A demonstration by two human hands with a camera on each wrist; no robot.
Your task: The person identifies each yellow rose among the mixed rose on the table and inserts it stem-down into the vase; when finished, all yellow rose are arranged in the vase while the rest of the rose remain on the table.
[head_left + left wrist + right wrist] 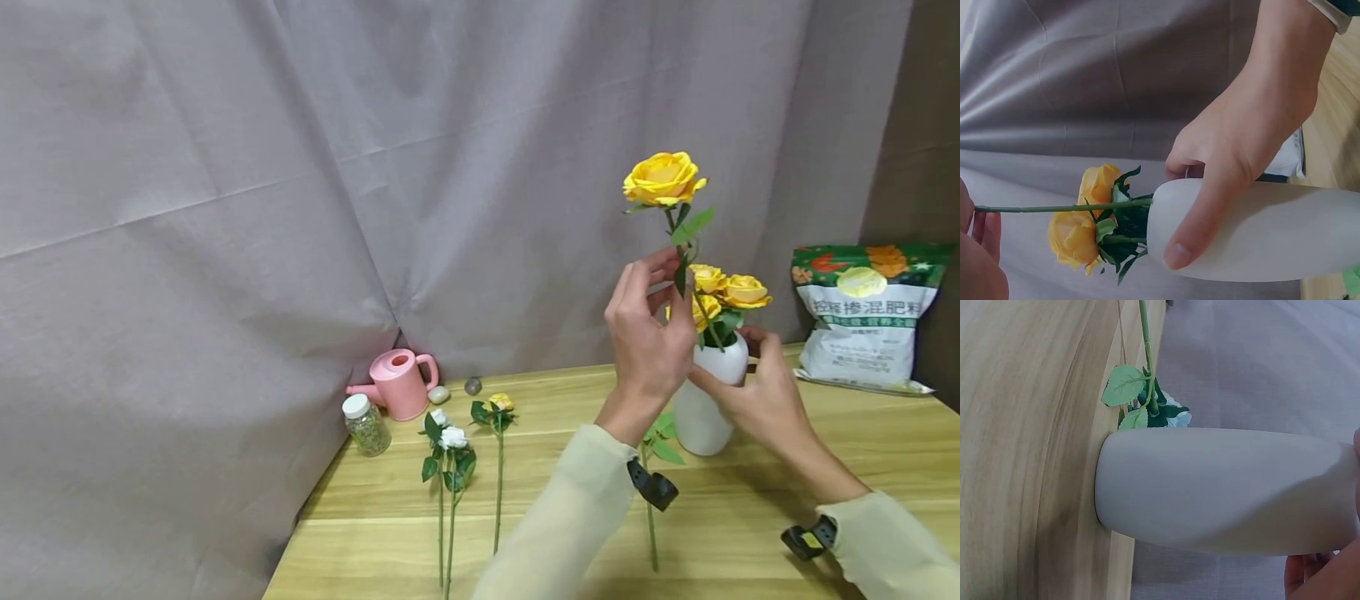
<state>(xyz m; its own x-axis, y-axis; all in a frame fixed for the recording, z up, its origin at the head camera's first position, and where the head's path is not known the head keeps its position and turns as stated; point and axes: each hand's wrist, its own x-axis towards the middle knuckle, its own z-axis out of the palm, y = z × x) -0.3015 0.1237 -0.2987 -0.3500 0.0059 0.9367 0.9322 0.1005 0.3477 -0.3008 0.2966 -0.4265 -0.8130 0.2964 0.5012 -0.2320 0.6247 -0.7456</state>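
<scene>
My left hand (651, 333) pinches the stem of a tall yellow rose (663, 179). The stem's lower end runs into the mouth of a white vase (703, 417), as the left wrist view also shows. Several shorter yellow roses (1075, 237) with dark green leaves stand in that vase. Around the vase's upper part, my right hand (768, 396) grips with the thumb on the near side and fingers behind. The vase stands upright on the wooden table, its base (1104, 481) visible in the right wrist view.
Two white roses (452, 438) and a yellow rose (501, 402) lie on the table (375, 533). A green-leaved stem (651, 517) lies beside the vase. A pink watering can (401, 387), a lidded jar (367, 429) and two stones stand back left; a fertilizer bag (858, 342) stands right.
</scene>
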